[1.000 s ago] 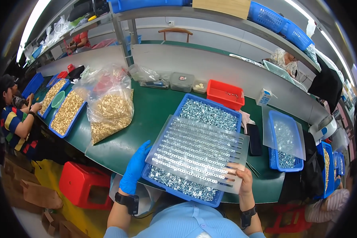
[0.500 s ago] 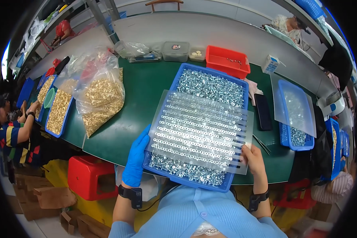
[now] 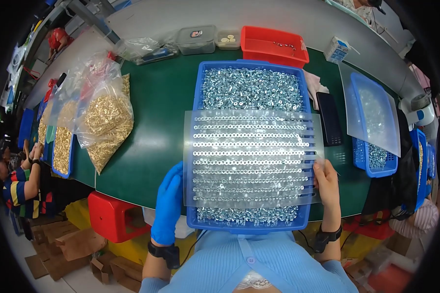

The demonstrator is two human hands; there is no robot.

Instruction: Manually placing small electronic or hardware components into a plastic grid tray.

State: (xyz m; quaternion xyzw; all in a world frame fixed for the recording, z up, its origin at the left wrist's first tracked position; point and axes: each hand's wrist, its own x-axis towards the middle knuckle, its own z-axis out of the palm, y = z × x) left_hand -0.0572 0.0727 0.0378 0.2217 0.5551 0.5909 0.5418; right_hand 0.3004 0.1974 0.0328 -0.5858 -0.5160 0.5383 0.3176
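A translucent slotted plastic sheet (image 3: pixel 252 157) lies level over a blue tray (image 3: pixel 198 93). Its slots hold several straight rows of small silvery metal parts with round flanged heads. Loose parts of the same kind (image 3: pixel 252 88) fill the tray, showing beyond the sheet's far and near edges. My left hand (image 3: pixel 166 207), in a blue glove, is closed at the sheet's left edge; its fingertips are partly hidden. At the right edge my bare right hand (image 3: pixel 327 183) pinches the sheet, thumb on top and the other fingers mostly underneath.
A black phone (image 3: pixel 329 118) lies right of the tray. Behind stand a red bin (image 3: pixel 274 53), a grey lidded box (image 3: pixel 196 46) and a small carton (image 3: pixel 337 50). Bags of brass-coloured parts (image 3: pixel 107 117) lie left. Another sheet-covered blue basket (image 3: pixel 376 166) stands right. A co-worker sits far left.
My view has turned and shifted, so the tray and sheet now look level instead of slanted. Both hands remain at the sheet's side edges.
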